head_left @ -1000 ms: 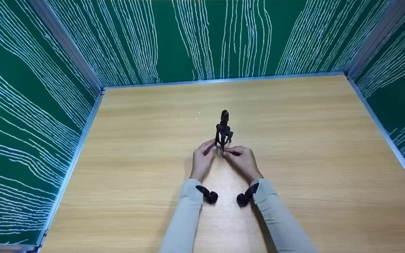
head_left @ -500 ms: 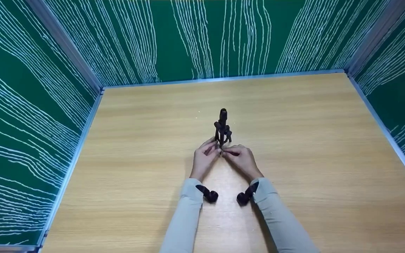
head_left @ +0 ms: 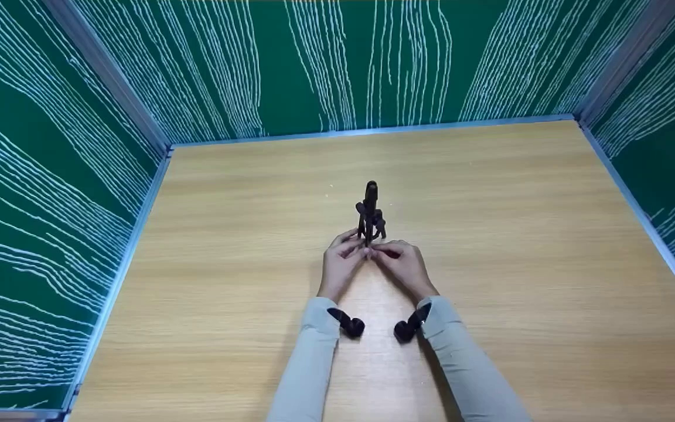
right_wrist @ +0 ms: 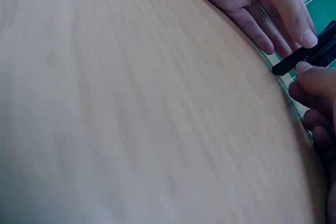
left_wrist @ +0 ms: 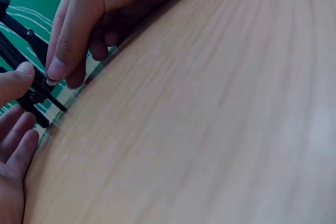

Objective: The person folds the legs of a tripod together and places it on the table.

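A black tripod (head_left: 371, 202) with slim jointed legs stands upright ahead of both hands in the head view. My left hand (head_left: 339, 266) holds its lower part from the left, the thumb lying along a dark leg (right_wrist: 289, 62) in the right wrist view and the other fingers behind it. From the right, my right hand (head_left: 405, 266) pinches low on the tripod between thumb and forefinger. The thumbs of both hands nearly meet at the foot of the legs. In the left wrist view, the right hand's fingers (left_wrist: 71, 40) cover part of the legs.
The wooden tabletop (head_left: 244, 293) spreads around the hands. Green panels (head_left: 282, 70) with white wavy lines rise at the back and both sides, edged by a metal frame (head_left: 372, 132). Black wrist cameras (head_left: 352, 327) stick out from the grey sleeves (head_left: 305, 363).
The tripod has shifted slightly left. My left thumb has moved right, in to the foot of the tripod beside the right fingertips. The right hand has barely moved.
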Available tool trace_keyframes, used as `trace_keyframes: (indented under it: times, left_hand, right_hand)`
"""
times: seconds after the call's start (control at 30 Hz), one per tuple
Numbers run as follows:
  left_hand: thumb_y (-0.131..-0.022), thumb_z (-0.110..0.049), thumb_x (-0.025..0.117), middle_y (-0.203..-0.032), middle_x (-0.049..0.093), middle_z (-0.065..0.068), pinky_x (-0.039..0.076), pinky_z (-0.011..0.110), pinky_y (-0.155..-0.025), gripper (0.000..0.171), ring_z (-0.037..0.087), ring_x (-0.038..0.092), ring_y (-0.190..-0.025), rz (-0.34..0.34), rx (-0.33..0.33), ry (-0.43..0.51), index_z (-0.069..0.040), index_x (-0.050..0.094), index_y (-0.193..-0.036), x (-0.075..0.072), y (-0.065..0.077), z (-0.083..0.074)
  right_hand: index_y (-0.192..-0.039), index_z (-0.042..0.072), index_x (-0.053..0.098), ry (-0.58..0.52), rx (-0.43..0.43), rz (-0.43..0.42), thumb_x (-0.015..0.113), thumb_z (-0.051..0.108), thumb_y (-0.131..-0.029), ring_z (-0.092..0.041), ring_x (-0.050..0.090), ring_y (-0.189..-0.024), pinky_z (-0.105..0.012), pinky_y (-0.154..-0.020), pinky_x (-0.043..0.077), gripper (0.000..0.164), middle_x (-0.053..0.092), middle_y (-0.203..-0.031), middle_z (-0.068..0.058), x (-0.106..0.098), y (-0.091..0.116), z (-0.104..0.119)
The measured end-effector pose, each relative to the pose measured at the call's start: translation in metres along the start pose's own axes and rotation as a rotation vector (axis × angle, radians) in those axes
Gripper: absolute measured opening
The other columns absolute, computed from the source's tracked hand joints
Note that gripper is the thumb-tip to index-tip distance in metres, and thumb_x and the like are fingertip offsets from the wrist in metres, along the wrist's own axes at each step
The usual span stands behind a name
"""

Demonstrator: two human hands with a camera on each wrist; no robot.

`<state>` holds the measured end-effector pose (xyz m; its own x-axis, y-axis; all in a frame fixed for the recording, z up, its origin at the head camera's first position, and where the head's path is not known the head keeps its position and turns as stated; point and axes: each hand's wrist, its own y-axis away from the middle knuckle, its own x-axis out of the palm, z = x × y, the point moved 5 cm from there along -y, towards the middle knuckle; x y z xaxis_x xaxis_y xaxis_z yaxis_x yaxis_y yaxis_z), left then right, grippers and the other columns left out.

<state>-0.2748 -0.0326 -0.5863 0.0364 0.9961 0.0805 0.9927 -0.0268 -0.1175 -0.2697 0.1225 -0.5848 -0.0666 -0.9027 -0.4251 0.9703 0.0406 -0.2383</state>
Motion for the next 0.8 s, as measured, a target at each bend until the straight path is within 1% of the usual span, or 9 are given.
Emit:
trace_keyframes:
  times: [0.13,0.2,0.3,0.37,0.47,0.57,0.63,0.7,0.8]
  left_hand:
    - [-0.079,0.002,0.074,-0.125,0.057,0.02,0.051,0.023,-0.095,0.026,0.031,0.06,-0.114,-0.018,0.003,-0.034,0.01,0.069,-0.103,0.0,-0.001,0.002]
    - [-0.079,-0.003,0.076,-0.118,0.061,0.017,0.052,0.022,-0.092,0.026,0.027,0.063,-0.108,-0.019,0.004,-0.086,0.007,0.07,-0.102,0.0,-0.001,0.002]
    - [-0.079,-0.008,0.077,-0.111,0.066,0.013,0.054,0.022,-0.09,0.027,0.022,0.066,-0.102,-0.018,0.01,-0.168,0.003,0.071,-0.103,0.0,0.0,0.001]
    - [-0.08,-0.009,0.077,-0.108,0.069,0.012,0.054,0.021,-0.088,0.027,0.022,0.066,-0.1,-0.014,0.017,-0.196,0.001,0.072,-0.104,0.0,0.001,0.001]
    - [-0.081,-0.007,0.075,-0.109,0.069,0.015,0.054,0.021,-0.088,0.027,0.025,0.066,-0.103,-0.012,0.014,-0.199,0.002,0.071,-0.106,0.0,0.002,-0.001]
    - [-0.082,-0.005,0.074,-0.11,0.069,0.016,0.055,0.021,-0.087,0.026,0.026,0.065,-0.103,-0.018,0.006,-0.181,0.003,0.071,-0.106,0.0,0.002,-0.001]
    - [-0.082,-0.003,0.073,-0.108,0.069,0.016,0.055,0.021,-0.085,0.025,0.025,0.066,-0.101,-0.03,0.005,-0.177,0.003,0.071,-0.106,0.0,0.001,-0.001]
    - [-0.082,-0.004,0.073,-0.106,0.07,0.014,0.056,0.022,-0.083,0.024,0.023,0.067,-0.098,-0.041,0.009,-0.159,0.001,0.072,-0.105,-0.001,0.0,0.001]
    - [-0.081,-0.003,0.073,-0.104,0.07,0.013,0.057,0.023,-0.082,0.024,0.021,0.068,-0.094,-0.057,0.011,-0.145,0.001,0.072,-0.105,-0.001,0.0,0.003]
  right_hand:
    - [-0.097,0.005,0.076,-0.039,0.031,-0.065,0.075,0.011,-0.082,-0.027,0.067,-0.091,-0.038,-0.088,0.053,0.016,0.074,-0.094,-0.012,-0.003,0.0,-0.001]
    - [-0.097,0.004,0.076,-0.052,0.036,-0.102,0.074,0.009,-0.082,-0.027,0.068,-0.091,-0.037,-0.089,0.053,0.015,0.074,-0.094,-0.013,-0.005,0.0,-0.002]
    - [-0.097,0.003,0.075,-0.079,0.059,-0.156,0.074,0.009,-0.082,-0.027,0.068,-0.093,-0.034,-0.091,0.052,0.015,0.074,-0.096,-0.013,-0.008,0.0,-0.003]
    - [-0.097,0.003,0.075,-0.097,0.08,-0.193,0.074,0.009,-0.083,-0.027,0.068,-0.093,-0.029,-0.089,0.053,0.015,0.073,-0.097,-0.013,-0.01,0.0,-0.004]
    - [-0.098,0.002,0.074,-0.124,0.111,-0.243,0.073,0.009,-0.084,-0.025,0.067,-0.092,-0.019,-0.083,0.051,0.016,0.073,-0.098,-0.014,-0.013,0.001,-0.004]
    - [-0.099,0.0,0.073,-0.135,0.13,-0.285,0.072,0.007,-0.085,-0.018,0.065,-0.085,-0.012,-0.076,0.048,0.016,0.072,-0.097,-0.017,-0.014,0.001,-0.004]
    - [-0.1,-0.003,0.072,-0.143,0.13,-0.305,0.071,0.003,-0.085,-0.014,0.063,-0.08,-0.01,-0.072,0.047,0.016,0.072,-0.096,-0.019,-0.014,0.001,-0.005]
    - [-0.1,-0.005,0.072,-0.151,0.122,-0.319,0.07,0.001,-0.084,-0.01,0.06,-0.076,-0.009,-0.069,0.045,0.016,0.071,-0.095,-0.022,-0.014,0.001,-0.005]
    - [-0.1,-0.005,0.071,-0.16,0.115,-0.325,0.071,0.001,-0.084,-0.008,0.059,-0.075,-0.008,-0.067,0.045,0.017,0.071,-0.095,-0.022,-0.015,0.001,-0.006]
